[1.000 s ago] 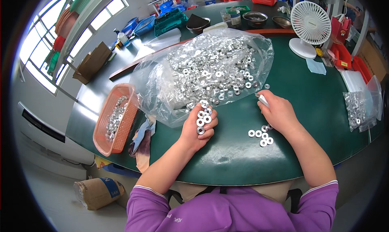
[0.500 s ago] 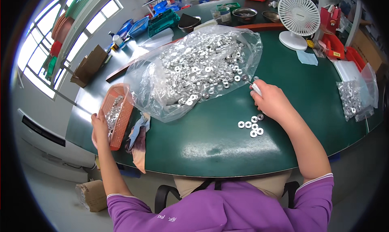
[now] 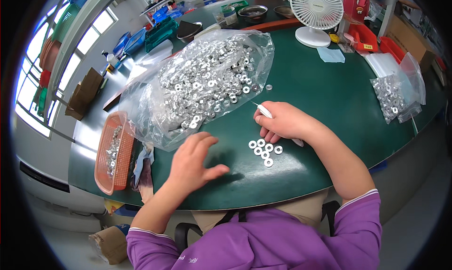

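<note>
My right hand is closed round a slim white-handled pick with a thin metal tip, which points toward a large clear plastic bag. Inside the bag lie a great many small silver metal rings. Several loose rings lie flat in a cluster just below my right hand. Another single ring rests beyond the pick's tip, beside the bag. My left hand hovers over the green table left of the cluster, fingers spread, holding nothing.
An orange plastic basket with metal rings stands at the left, beside crumpled cloths. At the right lies a smaller clear bag of rings. A white fan, metal bowls and red trays stand at the back.
My left hand has let go of the orange basket and moved right, over the table. My right hand, still gripping the pick, has come closer to the loose rings. The view has shifted.
</note>
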The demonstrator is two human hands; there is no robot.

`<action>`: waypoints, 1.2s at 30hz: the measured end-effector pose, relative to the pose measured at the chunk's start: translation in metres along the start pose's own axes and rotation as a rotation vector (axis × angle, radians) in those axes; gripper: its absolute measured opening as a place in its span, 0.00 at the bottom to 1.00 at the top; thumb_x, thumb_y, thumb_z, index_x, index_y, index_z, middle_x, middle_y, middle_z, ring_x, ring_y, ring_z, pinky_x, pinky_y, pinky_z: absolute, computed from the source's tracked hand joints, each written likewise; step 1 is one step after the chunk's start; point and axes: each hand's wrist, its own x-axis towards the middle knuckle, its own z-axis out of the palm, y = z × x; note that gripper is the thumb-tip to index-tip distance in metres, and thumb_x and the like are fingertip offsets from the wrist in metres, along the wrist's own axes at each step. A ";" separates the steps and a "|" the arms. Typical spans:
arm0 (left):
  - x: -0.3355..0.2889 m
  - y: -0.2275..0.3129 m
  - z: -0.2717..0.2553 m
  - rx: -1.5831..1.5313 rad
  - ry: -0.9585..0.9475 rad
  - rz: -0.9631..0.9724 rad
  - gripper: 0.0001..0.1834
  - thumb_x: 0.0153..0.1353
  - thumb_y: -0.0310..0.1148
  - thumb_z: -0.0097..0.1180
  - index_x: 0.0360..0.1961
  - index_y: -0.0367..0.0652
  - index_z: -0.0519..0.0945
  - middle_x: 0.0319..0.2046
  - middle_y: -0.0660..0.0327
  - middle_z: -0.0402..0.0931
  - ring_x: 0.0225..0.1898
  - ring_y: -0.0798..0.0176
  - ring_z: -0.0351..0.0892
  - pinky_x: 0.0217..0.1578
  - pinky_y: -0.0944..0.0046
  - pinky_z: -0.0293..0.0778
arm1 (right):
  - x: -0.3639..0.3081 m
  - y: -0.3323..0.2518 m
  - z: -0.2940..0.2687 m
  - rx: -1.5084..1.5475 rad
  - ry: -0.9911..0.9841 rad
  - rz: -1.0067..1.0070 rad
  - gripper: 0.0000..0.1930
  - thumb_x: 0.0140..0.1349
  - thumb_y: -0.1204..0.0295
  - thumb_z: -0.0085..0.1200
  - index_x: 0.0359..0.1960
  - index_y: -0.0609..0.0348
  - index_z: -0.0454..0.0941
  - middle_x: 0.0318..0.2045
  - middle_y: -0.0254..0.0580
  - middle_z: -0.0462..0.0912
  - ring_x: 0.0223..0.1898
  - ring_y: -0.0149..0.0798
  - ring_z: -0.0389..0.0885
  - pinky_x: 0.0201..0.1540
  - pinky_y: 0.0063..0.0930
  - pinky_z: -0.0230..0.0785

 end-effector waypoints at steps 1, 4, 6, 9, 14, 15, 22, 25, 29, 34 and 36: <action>0.007 0.012 0.011 0.047 -0.047 0.076 0.39 0.43 0.58 0.64 0.48 0.38 0.73 0.47 0.52 0.70 0.46 0.50 0.72 0.46 0.55 0.70 | 0.001 0.000 0.000 0.019 -0.001 -0.030 0.10 0.67 0.68 0.43 0.42 0.63 0.70 0.28 0.43 0.80 0.28 0.32 0.82 0.30 0.23 0.76; 0.030 0.033 0.040 0.104 -0.151 0.231 0.44 0.42 0.66 0.58 0.50 0.38 0.72 0.48 0.52 0.68 0.46 0.53 0.70 0.44 0.57 0.70 | 0.012 0.006 -0.011 -0.013 0.155 -0.086 0.11 0.66 0.68 0.43 0.43 0.62 0.71 0.27 0.41 0.80 0.26 0.31 0.81 0.28 0.24 0.75; 0.047 0.039 0.052 0.111 -0.142 0.298 0.44 0.42 0.67 0.56 0.49 0.39 0.72 0.47 0.52 0.68 0.45 0.54 0.70 0.42 0.58 0.70 | 0.020 0.014 -0.020 -0.075 0.306 -0.107 0.11 0.66 0.67 0.44 0.43 0.62 0.71 0.26 0.40 0.80 0.24 0.31 0.80 0.27 0.25 0.74; 0.065 0.041 0.062 0.121 -0.203 0.399 0.39 0.46 0.66 0.54 0.46 0.42 0.73 0.42 0.55 0.68 0.42 0.57 0.70 0.37 0.59 0.71 | 0.023 0.020 -0.022 -0.128 0.360 -0.109 0.11 0.66 0.67 0.44 0.43 0.62 0.71 0.26 0.40 0.80 0.24 0.31 0.80 0.26 0.26 0.74; 0.077 0.041 0.071 0.063 -0.311 0.498 0.22 0.56 0.51 0.54 0.38 0.42 0.72 0.34 0.57 0.66 0.36 0.58 0.72 0.27 0.61 0.74 | 0.031 0.031 -0.021 -0.273 0.428 -0.182 0.11 0.66 0.67 0.45 0.43 0.61 0.71 0.26 0.41 0.80 0.24 0.32 0.80 0.26 0.26 0.73; 0.077 0.040 0.071 0.071 -0.318 0.497 0.18 0.57 0.47 0.54 0.37 0.43 0.71 0.34 0.57 0.66 0.35 0.58 0.72 0.26 0.61 0.74 | 0.032 0.032 -0.021 -0.305 0.441 -0.192 0.11 0.66 0.67 0.45 0.43 0.61 0.71 0.25 0.41 0.80 0.23 0.33 0.80 0.26 0.26 0.73; 0.069 0.029 0.073 0.002 -0.247 0.523 0.13 0.57 0.41 0.55 0.31 0.43 0.71 0.29 0.59 0.67 0.31 0.57 0.74 0.24 0.60 0.74 | 0.035 0.037 -0.019 -0.392 0.494 -0.243 0.11 0.65 0.67 0.46 0.42 0.61 0.71 0.25 0.40 0.80 0.22 0.33 0.80 0.25 0.27 0.73; 0.060 0.023 0.068 -0.040 -0.220 0.484 0.11 0.56 0.39 0.56 0.29 0.44 0.72 0.27 0.60 0.67 0.30 0.57 0.74 0.24 0.59 0.73 | 0.036 0.035 -0.017 -0.344 0.501 -0.240 0.12 0.62 0.65 0.48 0.36 0.63 0.70 0.35 0.56 0.80 0.39 0.58 0.78 0.42 0.47 0.70; 0.043 0.013 0.057 -0.421 -0.010 0.065 0.09 0.59 0.38 0.55 0.30 0.44 0.71 0.24 0.60 0.68 0.21 0.62 0.72 0.21 0.64 0.69 | 0.035 0.035 -0.016 -0.348 0.492 -0.242 0.12 0.62 0.65 0.48 0.37 0.63 0.70 0.35 0.56 0.80 0.39 0.58 0.78 0.42 0.47 0.70; 0.029 -0.011 0.032 -1.847 -0.037 -0.584 0.17 0.68 0.47 0.38 0.32 0.44 0.67 0.22 0.60 0.63 0.15 0.71 0.57 0.08 0.77 0.50 | 0.029 0.033 -0.017 -0.404 0.510 -0.230 0.12 0.62 0.64 0.48 0.38 0.63 0.71 0.35 0.56 0.80 0.39 0.57 0.78 0.43 0.47 0.70; 0.024 -0.018 0.027 -1.931 0.014 -0.655 0.19 0.69 0.48 0.37 0.32 0.42 0.66 0.22 0.59 0.61 0.15 0.71 0.56 0.07 0.78 0.49 | 0.021 0.025 -0.020 -0.468 0.478 -0.199 0.12 0.62 0.64 0.48 0.38 0.63 0.71 0.35 0.55 0.80 0.39 0.57 0.78 0.43 0.47 0.70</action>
